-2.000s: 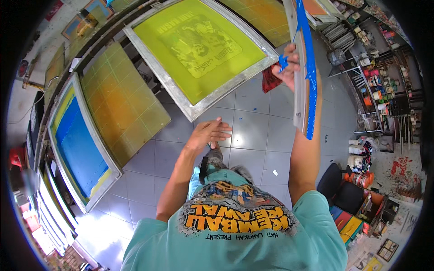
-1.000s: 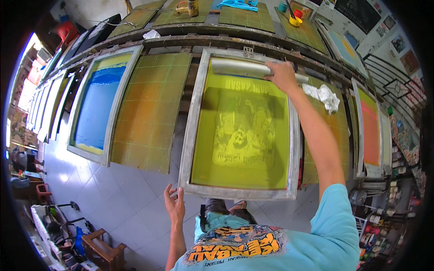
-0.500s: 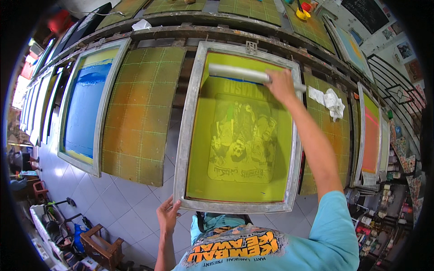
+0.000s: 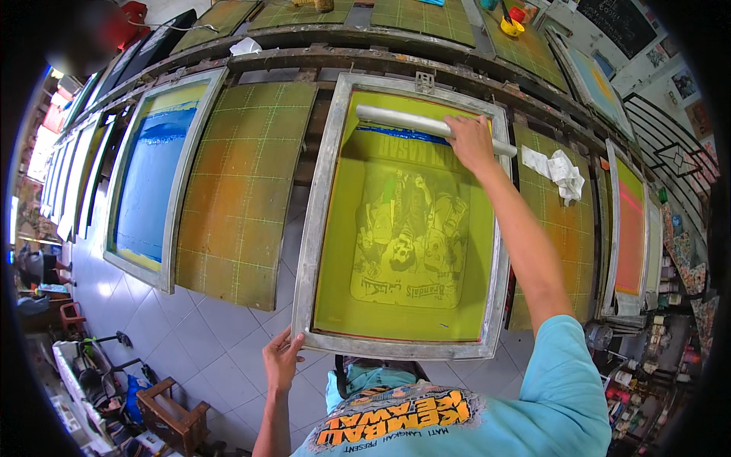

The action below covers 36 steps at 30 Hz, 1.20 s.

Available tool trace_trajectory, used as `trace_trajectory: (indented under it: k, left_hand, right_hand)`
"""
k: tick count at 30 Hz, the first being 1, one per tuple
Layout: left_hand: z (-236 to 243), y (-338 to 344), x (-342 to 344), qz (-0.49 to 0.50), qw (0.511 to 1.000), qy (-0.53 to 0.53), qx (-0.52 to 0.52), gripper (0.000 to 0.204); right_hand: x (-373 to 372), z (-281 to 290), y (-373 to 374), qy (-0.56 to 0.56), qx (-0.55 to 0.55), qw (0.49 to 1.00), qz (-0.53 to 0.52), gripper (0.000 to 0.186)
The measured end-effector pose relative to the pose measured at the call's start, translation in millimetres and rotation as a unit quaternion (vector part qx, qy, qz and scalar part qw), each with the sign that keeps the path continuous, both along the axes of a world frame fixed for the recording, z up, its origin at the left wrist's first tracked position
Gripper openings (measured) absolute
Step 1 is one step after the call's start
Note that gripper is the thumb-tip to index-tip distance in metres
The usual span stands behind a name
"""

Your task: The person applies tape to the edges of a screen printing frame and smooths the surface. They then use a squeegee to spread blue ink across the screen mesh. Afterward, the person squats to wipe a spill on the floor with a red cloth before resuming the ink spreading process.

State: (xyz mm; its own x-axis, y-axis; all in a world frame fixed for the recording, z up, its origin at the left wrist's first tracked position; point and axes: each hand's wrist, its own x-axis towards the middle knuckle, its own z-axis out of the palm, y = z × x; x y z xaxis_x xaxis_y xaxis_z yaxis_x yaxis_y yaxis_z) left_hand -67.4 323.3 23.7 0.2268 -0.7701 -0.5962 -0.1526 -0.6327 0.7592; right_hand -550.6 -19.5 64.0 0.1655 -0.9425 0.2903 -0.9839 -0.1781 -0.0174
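A silkscreen frame (image 4: 320, 221) with a pale metal rim and yellow-green mesh lies in front of me. A picture with several figures and lettering shows in its mesh. My right hand (image 4: 470, 142) is closed round the right part of a long silver-handled squeegee (image 4: 400, 118) near the frame's far end. Along the squeegee's near side runs a strip of dark blue ink (image 4: 403, 134); the blade's edge is hidden. At the near left corner, my left hand (image 4: 282, 359) grips the frame's rim with thumb and fingers.
Printing boards (image 4: 232, 190) stand on both sides of the frame. Another screen with blue ink (image 4: 156, 186) is farther left, a pink one (image 4: 630, 228) on the right. Crumpled white tissue (image 4: 563, 174) rests on the right board. A brown stool (image 4: 177, 417) stands on the tiled floor.
The squeegee has shifted slightly toward the frame's far end, still in my right hand. More of the blue ink strip shows along its near side. My left hand stays at the corner.
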Motion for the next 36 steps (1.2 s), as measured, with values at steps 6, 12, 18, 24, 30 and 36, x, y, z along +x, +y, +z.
trace_trajectory:
  k: [6, 12, 18, 24, 30, 36]
  left_hand:
    - [-3, 0, 3, 0.007, 1.000, 0.024, 0.005, 0.050]
    - [-5, 2, 0, 0.005, 1.000, 0.018, -0.017, 0.052]
    - [-12, 8, 0, 0.025, 0.999, 0.022, -0.036, 0.050]
    - [-25, 11, 4, 0.012, 0.997, 0.035, -0.074, 0.044]
    - [-34, 7, 9, 0.009, 0.996, 0.042, -0.073, 0.040]
    - [-35, 7, 14, -0.040, 0.989, 0.095, -0.105, 0.040]
  right_hand:
    - [7, -14, 2, 0.030, -0.023, 0.999, -0.009, 0.032]
    - [31, 32, 46, 0.053, -0.054, 0.997, 0.024, 0.031]
    - [97, 84, 245, 0.054, -0.027, 0.993, 0.097, 0.016]
    - [155, 23, 386, -0.035, -0.037, 0.991, 0.122, 0.016]
    - [178, -32, 423, -0.039, -0.093, 0.995, 0.029, 0.016]
    - [185, -40, 424, -0.048, -0.029, 0.998, 0.006, 0.014]
